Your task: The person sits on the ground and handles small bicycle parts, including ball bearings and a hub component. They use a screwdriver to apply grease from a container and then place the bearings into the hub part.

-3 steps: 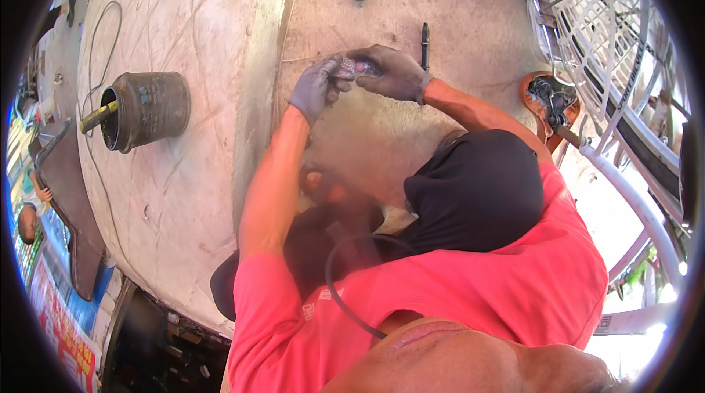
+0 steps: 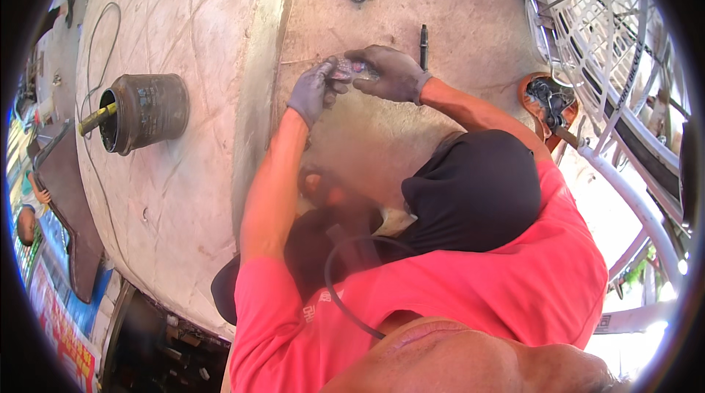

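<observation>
"What could go wrong?"
"The left hand (image 2: 310, 92) and right hand (image 2: 395, 74) are together, fingers closed on the part (image 2: 357, 68) above the floor (image 2: 470, 33). Gloves could slip and drop it."
"And room?"
"The seam (image 2: 257, 77) edges the left; the rod (image 2: 424, 46) sits just beyond the right hand. The bike (image 2: 624, 184) crowds the floor's right edge. Mid-floor looks roomier."

You have bright daylight across the pale ground (image 2: 198, 195), burning out to white around the white tube (image 2: 631, 191) at lower right. Lower left sinks into shadow. Haze softens your frame's middle; the small object (image 2: 351, 70) between your left hand (image 2: 311, 92) and right hand (image 2: 396, 74) is blurred. Edges bend toward the black rim.
</observation>
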